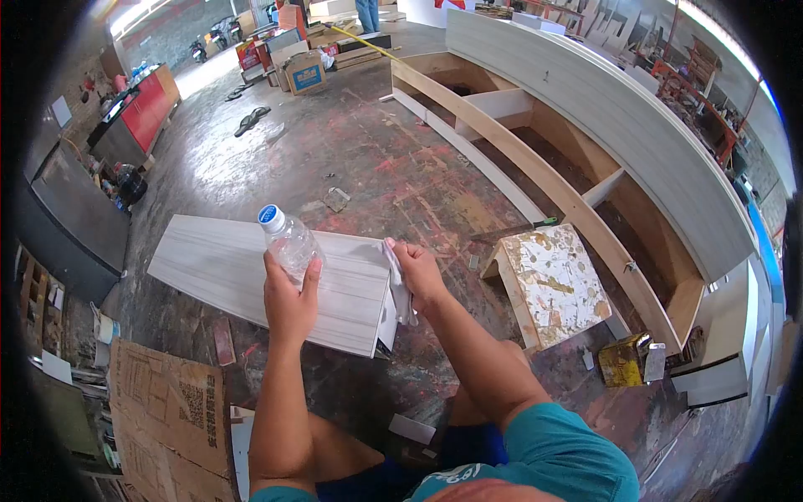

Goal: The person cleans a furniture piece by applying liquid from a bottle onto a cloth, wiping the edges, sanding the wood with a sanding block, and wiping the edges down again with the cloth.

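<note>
My left hand [288, 294] is wrapped round a clear plastic bottle [294, 243] with a blue and white cap, tilted above a pale wood-grain panel piece [345, 289]. In my right hand [418, 272] a whitish cloth [401, 293] is gripped and hangs against the right end of that piece. The piece lies on the floor in front of me, its long grained face upward. What the bottle holds, if anything, is hard to make out.
A paint-stained stool [556, 280] stands to the right, with a saw [523, 227] beside it. Behind is a long wooden cabinet frame [535, 155]. A yellow can [626, 361] sits at the right. Flattened cardboard [171, 422] lies at the lower left; sandals [251, 121] are farther off.
</note>
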Tool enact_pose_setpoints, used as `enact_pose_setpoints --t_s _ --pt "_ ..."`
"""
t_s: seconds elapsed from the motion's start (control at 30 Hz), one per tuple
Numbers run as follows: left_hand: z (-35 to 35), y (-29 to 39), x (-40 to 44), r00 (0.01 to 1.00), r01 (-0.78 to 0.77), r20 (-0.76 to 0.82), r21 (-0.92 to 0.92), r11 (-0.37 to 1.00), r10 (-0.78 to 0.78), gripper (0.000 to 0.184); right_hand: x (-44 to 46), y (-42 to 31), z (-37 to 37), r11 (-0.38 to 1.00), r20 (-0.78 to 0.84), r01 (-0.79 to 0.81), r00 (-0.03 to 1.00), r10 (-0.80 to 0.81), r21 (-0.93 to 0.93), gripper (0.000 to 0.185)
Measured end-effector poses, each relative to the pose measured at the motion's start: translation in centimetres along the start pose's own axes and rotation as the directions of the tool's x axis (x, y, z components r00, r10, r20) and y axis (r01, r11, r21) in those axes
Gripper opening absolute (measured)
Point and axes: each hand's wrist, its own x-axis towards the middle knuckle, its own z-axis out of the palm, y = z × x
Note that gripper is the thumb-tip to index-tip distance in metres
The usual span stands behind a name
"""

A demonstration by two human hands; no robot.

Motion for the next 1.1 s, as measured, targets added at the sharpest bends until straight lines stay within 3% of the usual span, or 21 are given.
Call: enact_pose_setpoints --t_s 0.37,0.47,0.57,0.7,0.73,0.83,0.93,1.03,1.1 --pt "0.0 0.2 -0.1 1.000 -0.004 -0.017 0.000 1.000 0.004 0.070 3.5 0.9 -0.6 0.984 -0.066 -0.140 0.987 0.148 0.111 0.040" --pt "-0.2 0.4 -0.1 1.000 -0.022 -0.015 0.015 1.000 0.023 0.069 1.6 0.0 0.8 0.939 -0.004 -0.122 0.991 0.130 0.320 0.035" --pt "-0.1 -0.3 -0.1 1.000 -0.028 -0.013 -0.008 1.000 0.028 0.068 1.2 -0.7 0.2 0.938 -0.028 -0.037 0.998 0.050 0.346 0.039" --pt "-0.2 0.3 0.0 1.000 -0.026 -0.003 -0.028 0.999 0.026 0.067 1.0 -0.3 -0.1 0.987 0.068 -0.096 0.994 0.088 0.128 0.038" --pt "-0.2 0.4 0.0 1.000 -0.019 0.003 -0.024 1.000 0.019 0.067 0.3 -0.4 -0.1 0.983 0.138 -0.120 0.985 0.101 0.140 0.042" --pt "-0.2 0.3 0.1 1.000 -0.018 0.003 0.003 1.000 0.018 0.068 -1.1 -0.9 0.2 0.976 0.121 -0.177 0.979 0.161 0.129 0.048" --pt "-0.2 0.1 0.0 1.000 -0.010 -0.002 0.021 1.000 0.010 0.069 -1.8 -0.2 -0.1 0.940 0.206 -0.280 0.949 0.239 0.197 0.054" --pt "-0.1 0.1 0.0 1.000 -0.017 -0.012 0.034 0.999 0.017 0.069 -2.4 1.1 -0.6 0.914 0.207 -0.380 0.915 0.348 0.145 0.063" --pt "-0.1 0.2 0.0 0.999 -0.028 -0.016 0.035 0.999 0.028 0.069 -3.2 1.8 -1.2 0.929 0.229 -0.362 0.913 0.338 0.072 0.059"
